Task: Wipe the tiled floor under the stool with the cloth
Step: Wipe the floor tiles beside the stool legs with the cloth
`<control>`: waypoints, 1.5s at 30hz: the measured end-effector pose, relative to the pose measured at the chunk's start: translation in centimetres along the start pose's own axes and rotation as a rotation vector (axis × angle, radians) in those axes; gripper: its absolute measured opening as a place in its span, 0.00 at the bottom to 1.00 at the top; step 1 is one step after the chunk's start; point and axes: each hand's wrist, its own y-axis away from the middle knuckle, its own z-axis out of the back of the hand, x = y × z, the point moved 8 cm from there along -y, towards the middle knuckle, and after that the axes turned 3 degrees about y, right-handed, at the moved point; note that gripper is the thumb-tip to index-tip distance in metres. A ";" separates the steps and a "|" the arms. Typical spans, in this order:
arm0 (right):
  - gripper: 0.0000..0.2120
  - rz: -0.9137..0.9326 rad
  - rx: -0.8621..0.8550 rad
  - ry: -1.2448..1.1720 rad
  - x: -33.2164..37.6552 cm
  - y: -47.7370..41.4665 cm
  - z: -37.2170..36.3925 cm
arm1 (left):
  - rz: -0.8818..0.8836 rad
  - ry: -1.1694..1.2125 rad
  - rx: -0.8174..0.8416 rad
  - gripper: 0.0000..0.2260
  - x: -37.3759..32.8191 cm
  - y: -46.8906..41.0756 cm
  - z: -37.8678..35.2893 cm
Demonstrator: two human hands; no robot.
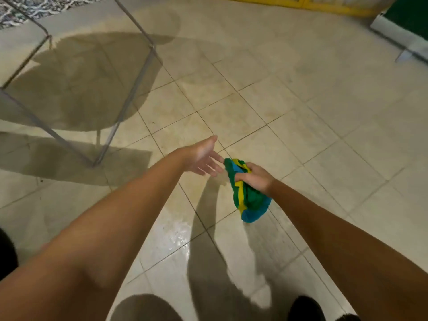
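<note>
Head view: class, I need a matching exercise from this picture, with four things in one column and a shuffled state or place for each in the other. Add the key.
Column one
1. cloth
2. left hand
3. right hand
4. stool

Column two
A. open, fingers straight
B. thin grey frame, upper left of the view
C. bunched up; green, yellow and blue
D. gripping the cloth

Pairs: 1-C; 2-A; 3-D; 4-B

one cloth (250, 200), one stool (136, 77), two grips (203, 158) (257, 179)
</note>
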 end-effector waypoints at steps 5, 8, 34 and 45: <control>0.19 0.055 -0.244 0.084 -3.2 -2.3 0.4 | -0.182 -0.165 -0.248 0.26 -0.7 -1.4 3.3; 0.18 0.099 -0.390 0.319 -4.9 -2.4 0.4 | -0.243 -0.210 -0.303 0.23 1.0 -1.4 3.8; 0.22 0.233 -0.487 0.829 -13.2 1.3 -9.9 | -0.332 -0.387 -0.481 0.19 14.8 0.3 4.1; 0.24 0.153 -0.544 0.708 -14.3 5.0 -15.4 | -0.283 -0.422 -0.524 0.18 21.4 0.2 5.8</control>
